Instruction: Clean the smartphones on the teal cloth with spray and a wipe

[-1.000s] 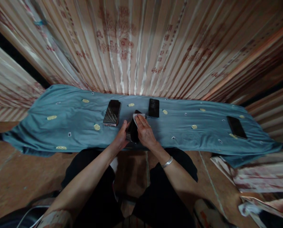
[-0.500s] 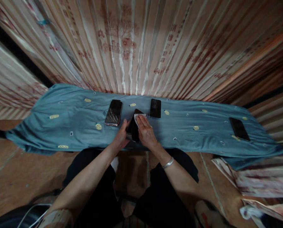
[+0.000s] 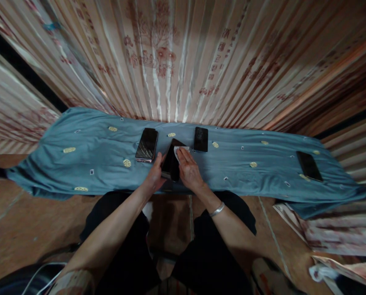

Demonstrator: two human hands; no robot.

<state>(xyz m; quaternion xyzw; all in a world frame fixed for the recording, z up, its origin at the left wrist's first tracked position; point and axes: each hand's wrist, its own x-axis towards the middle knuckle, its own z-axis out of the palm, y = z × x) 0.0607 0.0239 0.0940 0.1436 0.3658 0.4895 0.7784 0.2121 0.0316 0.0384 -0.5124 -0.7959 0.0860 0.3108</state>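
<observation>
My left hand (image 3: 154,174) is closed around the left edge of a dark smartphone (image 3: 169,162), which is tilted above the near edge of the cloth. My right hand (image 3: 189,170) presses a small white cloth or tissue (image 3: 177,153) against the phone's right side, fingers together over it. Left of my hands lies a stack of phones (image 3: 146,144) with a shiny dark screen on top. Just beyond my right hand rests another black phone (image 3: 200,139), its screen marked or cracked. The fingers of my left hand behind the phone are hidden.
A teal patterned cloth (image 3: 87,159) covers the long narrow surface before me. One more black phone (image 3: 309,166) lies near its right end. A pleated curtain (image 3: 176,61) hangs close behind. My knees are below the front edge, above a tiled floor (image 3: 26,229).
The held phone has turned slightly, so more of its dark face shows. My right hand with the white cloth stays almost in place; the whole view has shifted a little.
</observation>
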